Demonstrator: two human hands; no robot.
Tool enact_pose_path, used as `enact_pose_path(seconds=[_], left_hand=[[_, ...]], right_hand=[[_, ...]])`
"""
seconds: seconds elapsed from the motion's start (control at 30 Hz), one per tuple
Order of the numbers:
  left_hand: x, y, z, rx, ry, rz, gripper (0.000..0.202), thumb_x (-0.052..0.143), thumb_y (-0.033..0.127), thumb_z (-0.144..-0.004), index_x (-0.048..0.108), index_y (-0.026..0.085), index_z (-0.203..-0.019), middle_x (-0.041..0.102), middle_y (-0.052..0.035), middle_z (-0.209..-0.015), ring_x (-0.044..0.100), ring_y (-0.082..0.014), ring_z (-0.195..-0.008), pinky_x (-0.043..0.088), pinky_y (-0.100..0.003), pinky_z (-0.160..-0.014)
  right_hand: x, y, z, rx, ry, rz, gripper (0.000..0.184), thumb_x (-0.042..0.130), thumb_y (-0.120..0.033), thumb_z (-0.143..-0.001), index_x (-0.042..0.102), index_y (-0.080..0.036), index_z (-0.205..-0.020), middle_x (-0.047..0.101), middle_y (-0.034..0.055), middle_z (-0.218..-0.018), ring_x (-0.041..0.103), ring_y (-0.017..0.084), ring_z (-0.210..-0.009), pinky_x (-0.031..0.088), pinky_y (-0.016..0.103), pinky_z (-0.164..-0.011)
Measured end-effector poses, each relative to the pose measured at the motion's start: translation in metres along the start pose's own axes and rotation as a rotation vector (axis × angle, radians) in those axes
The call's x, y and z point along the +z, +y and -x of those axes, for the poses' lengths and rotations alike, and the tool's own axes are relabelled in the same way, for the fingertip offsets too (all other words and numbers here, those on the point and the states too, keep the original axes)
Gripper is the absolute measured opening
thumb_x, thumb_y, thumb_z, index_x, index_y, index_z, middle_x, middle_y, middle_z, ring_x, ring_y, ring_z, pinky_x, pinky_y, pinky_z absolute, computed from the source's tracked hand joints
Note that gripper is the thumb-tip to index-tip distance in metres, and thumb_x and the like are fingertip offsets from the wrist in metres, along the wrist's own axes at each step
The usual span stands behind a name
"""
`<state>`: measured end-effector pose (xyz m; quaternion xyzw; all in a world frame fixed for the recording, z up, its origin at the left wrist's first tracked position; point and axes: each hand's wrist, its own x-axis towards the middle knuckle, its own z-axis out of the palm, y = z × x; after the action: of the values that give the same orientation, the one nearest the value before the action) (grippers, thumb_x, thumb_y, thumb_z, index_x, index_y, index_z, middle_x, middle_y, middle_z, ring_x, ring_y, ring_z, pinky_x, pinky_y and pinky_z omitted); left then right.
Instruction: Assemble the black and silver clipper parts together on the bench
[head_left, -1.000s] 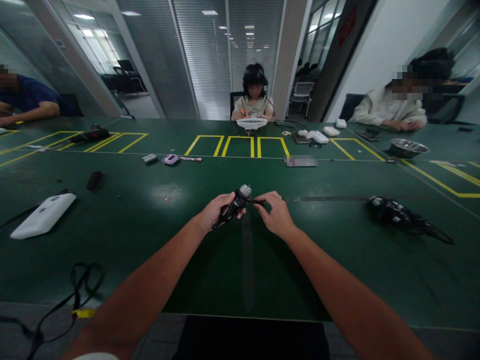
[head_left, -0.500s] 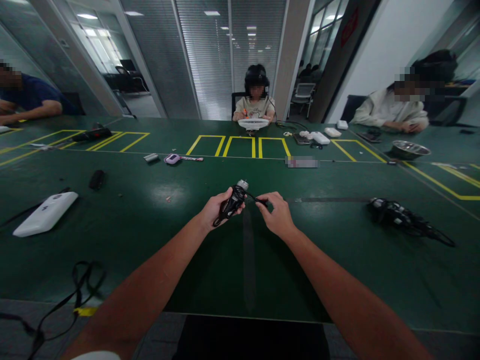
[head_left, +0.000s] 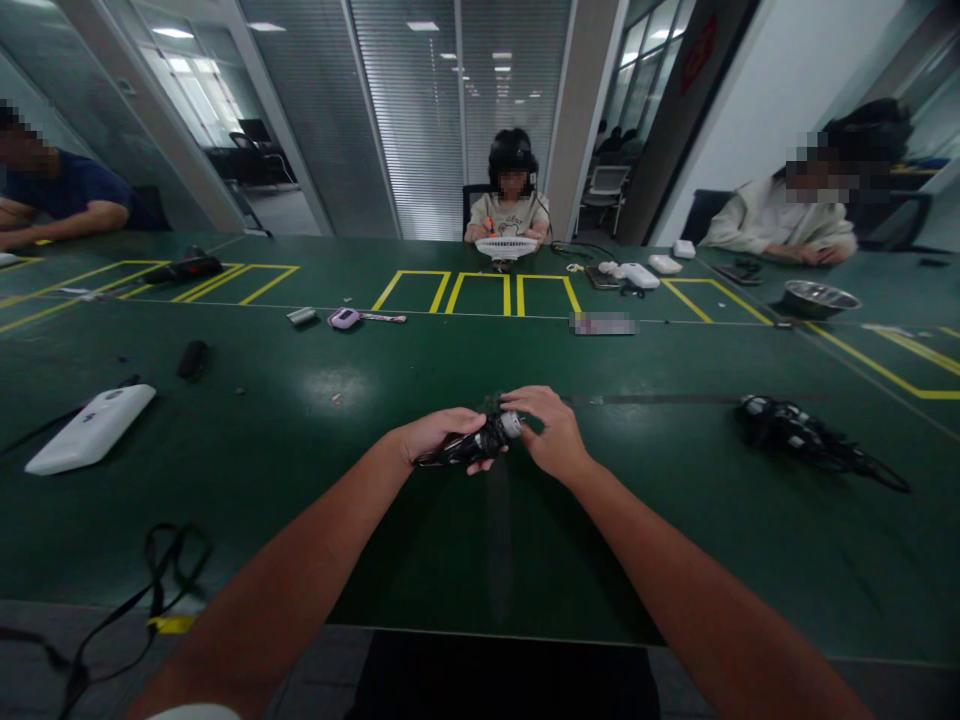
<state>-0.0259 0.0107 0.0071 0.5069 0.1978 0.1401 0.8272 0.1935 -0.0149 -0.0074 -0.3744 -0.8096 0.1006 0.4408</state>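
Observation:
A bundle of black cable [head_left: 457,452] lies in the grip of my left hand [head_left: 442,432], tilted so that its silver-grey end piece [head_left: 511,425] points right. Turns of cable are wrapped round the bundle just behind that end piece. My right hand [head_left: 553,432] is bent around the end piece from the right, its fingertips over the top and its thumb close to the end. The cable strand at its fingers is mostly hidden. Another bundle of black cable [head_left: 810,435] rests on the table to the right.
On the green table [head_left: 637,560] sit a white device [head_left: 94,428], a small black item [head_left: 193,360], a purple case [head_left: 343,318] and a metal bowl [head_left: 821,298]. A black strap [head_left: 154,575] hangs at the front left edge. Several people sit across the table.
The cable bundle has turned from pointing up to pointing right. My right hand, which held a strand out to the right, has come in over the bundle's end piece.

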Motion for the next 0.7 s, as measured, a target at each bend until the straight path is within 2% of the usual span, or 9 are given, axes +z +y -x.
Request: enact_pose_path(seconds=[0.07,0.17,0.3,0.4,0.6,0.7], left_hand=[[-0.002,0.004,0.004,-0.064,-0.029,-0.058,0.050,0.059,0.051,-0.084,0.070,0.005,-0.101,0.069,-0.0155,-0.077,0.062,-0.0175,-0.058,0.044,-0.025,-0.052],[-0.003,0.006,0.006,-0.117,-0.031,-0.130,0.049,0.058,0.052,-0.085,0.070,0.006,-0.100,0.070,-0.0150,-0.077,0.063,-0.0169,-0.056,0.045,-0.025,-0.051],[0.000,0.007,0.005,-0.129,0.053,-0.194,0.042,0.062,0.049,-0.084,0.069,0.008,-0.093,0.070,-0.0129,-0.076,0.064,-0.0169,-0.061,0.048,-0.025,-0.054],[0.004,0.008,0.004,-0.126,0.117,-0.228,0.038,0.065,0.046,-0.084,0.067,0.009,-0.094,0.070,-0.0121,-0.081,0.065,-0.0169,-0.066,0.050,-0.025,-0.057],[0.009,0.011,0.003,-0.007,0.277,-0.310,0.045,0.067,0.043,-0.083,0.059,0.015,-0.117,0.066,-0.0119,-0.103,0.066,-0.0192,-0.082,0.054,-0.032,-0.068],[0.008,0.009,0.000,0.105,0.360,-0.560,0.045,0.067,0.040,-0.082,0.059,0.016,-0.118,0.065,-0.0104,-0.110,0.064,-0.0214,-0.093,0.052,-0.036,-0.078]], right_hand=[[0.000,-0.002,0.000,-0.032,-0.045,0.060,0.031,0.058,-0.012,-0.081,0.067,-0.024,-0.108,0.066,0.0055,-0.116,0.055,0.022,-0.111,0.042,0.042,-0.094],[0.002,0.000,0.001,-0.060,-0.139,0.121,0.033,0.057,-0.013,-0.082,0.066,-0.021,-0.112,0.068,0.0075,-0.109,0.058,0.022,-0.101,0.041,0.039,-0.088],[0.004,0.006,0.001,-0.025,-0.223,0.128,0.026,0.055,-0.006,-0.077,0.068,-0.017,-0.097,0.070,0.0070,-0.094,0.060,0.021,-0.088,0.040,0.036,-0.083],[0.003,0.008,0.001,0.013,-0.265,0.034,0.031,0.052,-0.001,-0.073,0.068,-0.017,-0.094,0.070,0.0065,-0.095,0.061,0.020,-0.089,0.042,0.034,-0.083],[0.001,0.006,-0.003,0.065,-0.197,-0.189,0.047,0.048,-0.001,-0.074,0.064,-0.020,-0.114,0.066,0.0069,-0.107,0.061,0.019,-0.101,0.045,0.034,-0.091],[0.000,0.005,-0.004,0.083,-0.193,-0.241,0.054,0.046,-0.001,-0.073,0.061,-0.022,-0.121,0.063,0.0066,-0.114,0.058,0.020,-0.107,0.044,0.037,-0.096]])
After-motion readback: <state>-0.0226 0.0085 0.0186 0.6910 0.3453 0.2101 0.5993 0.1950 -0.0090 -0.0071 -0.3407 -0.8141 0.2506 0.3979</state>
